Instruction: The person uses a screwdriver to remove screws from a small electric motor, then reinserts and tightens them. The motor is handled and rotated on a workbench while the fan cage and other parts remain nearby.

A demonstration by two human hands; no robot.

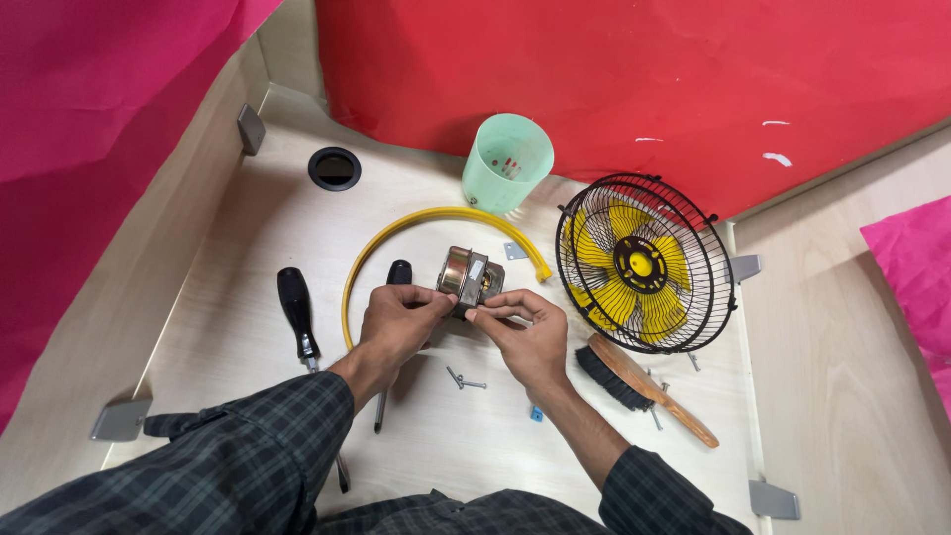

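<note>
The fingers (436,297) of the left hand (396,322) pinch the near edge of a small metal motor (469,277), and the fingers (495,312) of the right hand (530,337) are pressed together against its lower right side, so both hands hold it just above the bench (248,297). The motor sits at the middle of the bench, inside the curve of a yellow ring (416,223) that lies flat and arcs around it from the left to the far right.

Just behind the left hand shows the black handle of a screwdriver (398,272), its shaft running under the wrist. A second screwdriver (297,307) with a black handle lies further left. Two loose screws (464,379) rest near the right wrist, and a small blue piece (536,414) lies beside the right forearm.

To the right, a black wire fan guard (644,263) with yellow blades (634,297) inside leans upright, and a wooden brush (644,386) with black bristles lies in front of it. A pale green plastic cup (507,163) lies tipped at the back, near a round black hole (334,168) in the bench.
</note>
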